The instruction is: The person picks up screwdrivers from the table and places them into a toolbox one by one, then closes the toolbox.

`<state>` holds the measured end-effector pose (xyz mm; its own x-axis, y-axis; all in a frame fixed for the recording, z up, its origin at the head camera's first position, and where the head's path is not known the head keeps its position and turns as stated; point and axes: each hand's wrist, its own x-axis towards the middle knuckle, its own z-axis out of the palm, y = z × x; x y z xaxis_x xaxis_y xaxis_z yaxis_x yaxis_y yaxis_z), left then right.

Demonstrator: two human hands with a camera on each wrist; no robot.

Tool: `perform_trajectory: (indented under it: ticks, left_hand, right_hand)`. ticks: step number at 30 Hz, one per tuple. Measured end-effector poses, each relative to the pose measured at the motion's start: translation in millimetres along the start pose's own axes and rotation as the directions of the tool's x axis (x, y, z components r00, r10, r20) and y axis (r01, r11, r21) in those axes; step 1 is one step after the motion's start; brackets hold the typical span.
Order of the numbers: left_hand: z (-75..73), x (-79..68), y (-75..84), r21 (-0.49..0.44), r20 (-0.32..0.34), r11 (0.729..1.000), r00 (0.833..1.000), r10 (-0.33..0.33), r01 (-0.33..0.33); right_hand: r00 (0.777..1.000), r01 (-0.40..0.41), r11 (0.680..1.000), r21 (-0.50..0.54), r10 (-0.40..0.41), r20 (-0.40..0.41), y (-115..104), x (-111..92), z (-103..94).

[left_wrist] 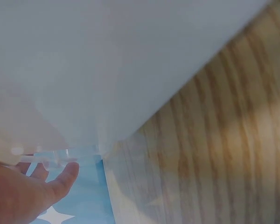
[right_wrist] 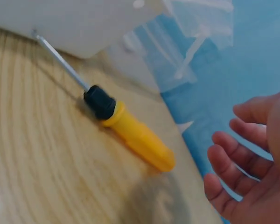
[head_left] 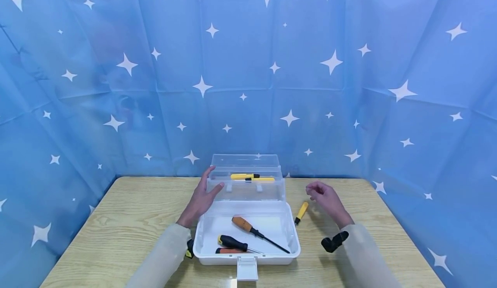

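A white toolbox (head_left: 248,260) stands with its clear lid (head_left: 245,161) raised. My left hand (head_left: 202,199) is at the lid's left edge, thumb and fingers spread and fairly straight; the left wrist view shows its fingertips beside the clear plastic. My right hand (head_left: 325,199) hovers right of the box with loosely curled fingers and nothing in them. Below it, a yellow-handled screwdriver (right_wrist: 140,140) lies on the table, its shaft toward the box. Inside the box lie a brown-handled screwdriver (head_left: 242,223), a black-and-yellow-handled screwdriver (head_left: 233,242) and a red-handled tool (head_left: 229,251).
Yellow-handled tools (head_left: 242,176) lie in the clear tray compartments of the lid. A white latch (head_left: 247,269) hangs at the front of the box. The wooden table (head_left: 128,223) ends at a blue star-patterned curtain (head_left: 240,64) behind it.
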<state>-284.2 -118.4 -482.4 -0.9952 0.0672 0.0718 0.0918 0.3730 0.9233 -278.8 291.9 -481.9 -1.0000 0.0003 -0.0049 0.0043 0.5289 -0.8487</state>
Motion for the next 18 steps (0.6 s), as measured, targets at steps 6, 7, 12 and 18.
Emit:
perform_trajectory:
  ticks: [6, 7, 12, 18]
  left_hand:
    - [0.3, 0.1, -0.6, 0.003, 0.002, 1.000, 1.000, -0.002, 0.002]
    - [0.3, 0.1, -0.6, 0.003, 0.002, 1.000, 1.000, -0.002, 0.002]
    - [0.3, 0.2, -1.2, -0.004, 0.005, 1.000, 1.000, 0.001, -0.001]
    - [0.9, 0.9, -1.3, 0.003, 0.000, 1.000, 1.000, -0.004, 0.004]
  right_hand:
    - [0.998, -0.061, 0.998, 0.016, 0.062, -0.007, 13, -2, 2.9]
    - [0.998, -0.064, 0.998, 0.023, 0.064, -0.006, 15, -2, 3.4]
    - [0.997, -0.077, 0.996, 0.051, 0.078, -0.020, 22, -2, 7.8]
    - [0.994, -0.094, 0.994, 0.050, 0.096, -0.043, 27, 0, 14.7]
